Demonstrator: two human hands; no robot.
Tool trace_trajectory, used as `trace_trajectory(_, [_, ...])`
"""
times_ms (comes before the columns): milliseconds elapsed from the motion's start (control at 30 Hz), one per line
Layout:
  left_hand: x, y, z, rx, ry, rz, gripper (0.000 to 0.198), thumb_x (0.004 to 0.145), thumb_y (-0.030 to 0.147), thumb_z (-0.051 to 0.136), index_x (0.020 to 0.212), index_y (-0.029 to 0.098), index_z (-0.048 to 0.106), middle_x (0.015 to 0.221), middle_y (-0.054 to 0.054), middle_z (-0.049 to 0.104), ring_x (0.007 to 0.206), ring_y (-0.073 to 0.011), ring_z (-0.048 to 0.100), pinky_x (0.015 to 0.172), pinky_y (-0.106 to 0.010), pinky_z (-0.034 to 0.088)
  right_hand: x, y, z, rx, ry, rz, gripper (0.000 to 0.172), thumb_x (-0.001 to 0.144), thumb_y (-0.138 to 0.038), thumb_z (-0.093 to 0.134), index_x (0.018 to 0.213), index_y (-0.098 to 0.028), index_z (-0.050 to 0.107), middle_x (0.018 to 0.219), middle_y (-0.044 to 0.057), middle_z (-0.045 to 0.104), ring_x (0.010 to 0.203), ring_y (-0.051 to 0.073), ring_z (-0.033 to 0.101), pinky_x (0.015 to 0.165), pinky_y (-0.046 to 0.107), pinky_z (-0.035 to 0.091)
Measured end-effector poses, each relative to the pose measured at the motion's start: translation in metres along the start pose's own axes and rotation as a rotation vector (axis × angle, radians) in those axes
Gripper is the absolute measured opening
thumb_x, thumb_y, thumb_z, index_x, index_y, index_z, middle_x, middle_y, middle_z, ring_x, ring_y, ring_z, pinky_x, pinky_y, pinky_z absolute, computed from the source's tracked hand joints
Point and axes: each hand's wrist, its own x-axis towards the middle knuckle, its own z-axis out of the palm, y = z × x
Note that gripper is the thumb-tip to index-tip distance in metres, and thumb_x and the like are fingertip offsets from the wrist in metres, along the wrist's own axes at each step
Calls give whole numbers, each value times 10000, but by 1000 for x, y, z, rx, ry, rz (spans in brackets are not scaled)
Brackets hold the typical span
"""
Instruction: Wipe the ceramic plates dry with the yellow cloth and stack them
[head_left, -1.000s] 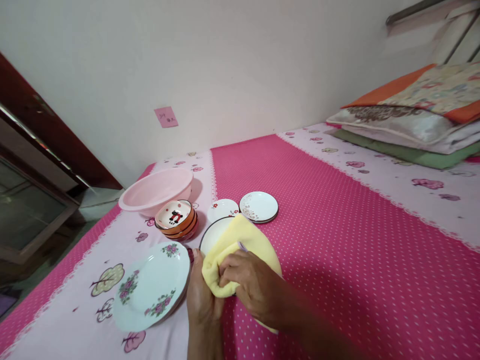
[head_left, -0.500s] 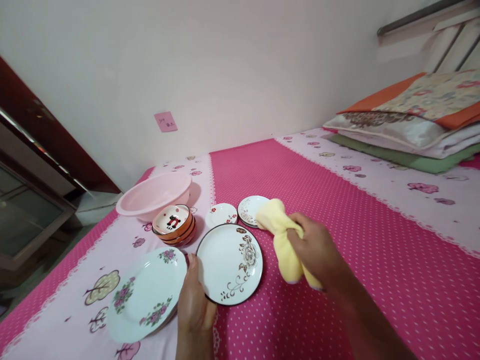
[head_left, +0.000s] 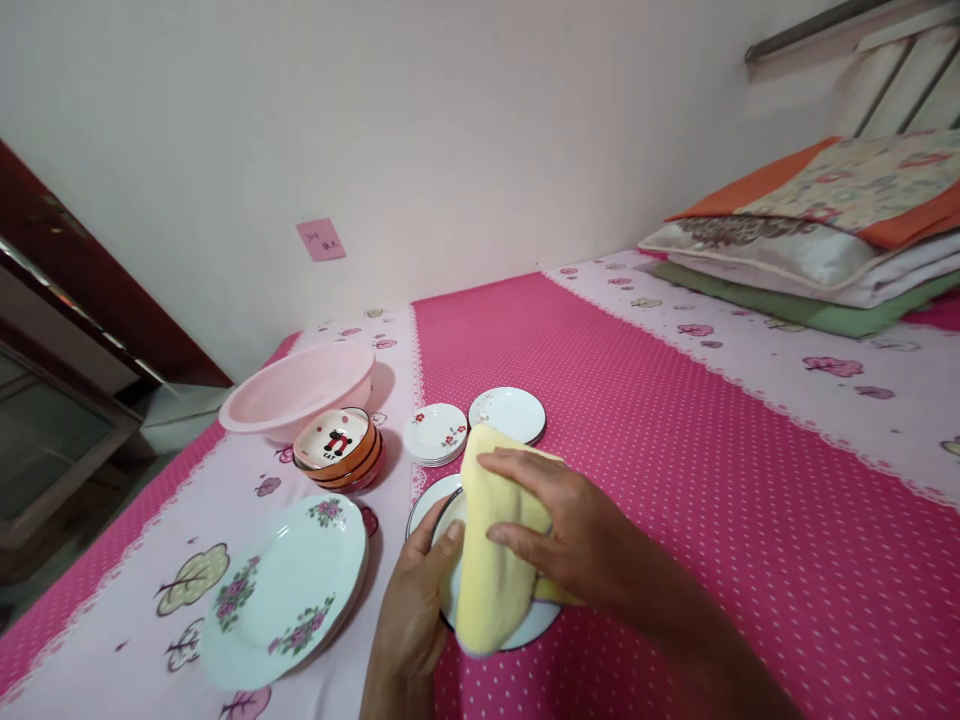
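Note:
My left hand (head_left: 412,600) grips the left edge of a white dark-rimmed plate (head_left: 534,628), thumb on top of the rim. A yellow cloth (head_left: 487,570) lies over most of that plate's face. My right hand (head_left: 559,520) holds the cloth against the plate, fingers and thumb on it. Partly hidden behind the held plate is another dark-rimmed white plate (head_left: 424,502). Just beyond stand a small stack of saucers with red flowers (head_left: 436,432) and some small dark-rimmed plates (head_left: 510,412). A pale plate with purple flowers (head_left: 289,585) lies left of my left hand.
Stacked orange bowls (head_left: 339,445) with a cat picture stand in front of a pink basin (head_left: 300,385) at the left. Folded bedding and cushions (head_left: 810,240) are piled at the right. A pink note (head_left: 320,240) is on the wall behind the spotted pink cloth (head_left: 637,440).
My right hand has brought the yellow cloth leftward onto the plate. The held plate has come up off another plate, now seen behind it, and my left hand has shifted right with it.

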Motion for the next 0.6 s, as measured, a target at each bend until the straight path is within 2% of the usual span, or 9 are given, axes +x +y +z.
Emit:
trace_trajectory(67, [-1,0,-2,50,-18,-18,723,764,313,852,1410,182,556,1082,-137,780,964,-297,749,887,-404,577,0,7,4,-135,-48,-34,584,824,-238,735,1385,-194,581,1444,123,598,1364,301,516,1144,467,394])
trace_trajectory(167, [-2,2,-6,134,-133,-30,585,807,331,818,1338,191,615,1070,-112,776,935,-261,738,835,-343,564,0,7,5,-203,-121,1,588,822,-203,730,1386,-191,565,1343,112,654,1254,288,583,1073,446,434])
trace_trajectory(267, [-5,4,-10,229,-240,-18,459,863,349,764,1284,205,652,1100,-95,760,889,-215,718,765,-285,542,-2,-3,2,-191,-195,103,471,816,-227,739,1271,-203,621,1173,72,707,1075,259,644,930,380,474])
trace_trajectory(367, [-8,8,-12,293,-299,-9,414,895,356,727,1278,222,644,1136,-85,740,792,-159,680,688,-249,518,-3,-8,-2,-193,-247,200,312,816,-293,747,1103,-210,658,999,30,713,899,222,645,769,321,446])
trace_trajectory(467, [-10,12,-12,296,-332,-10,396,898,366,721,1262,237,632,1137,-81,732,737,-140,660,659,-245,512,-3,-4,-3,-167,-259,224,266,794,-385,776,947,-209,649,893,1,694,816,195,616,681,287,390])
trace_trajectory(600, [-10,13,-10,282,-281,9,328,866,365,754,1145,212,679,1084,-91,746,760,-176,694,684,-268,540,0,7,-2,-12,-277,201,269,797,-430,781,864,-210,642,774,-37,670,688,147,576,583,251,349])
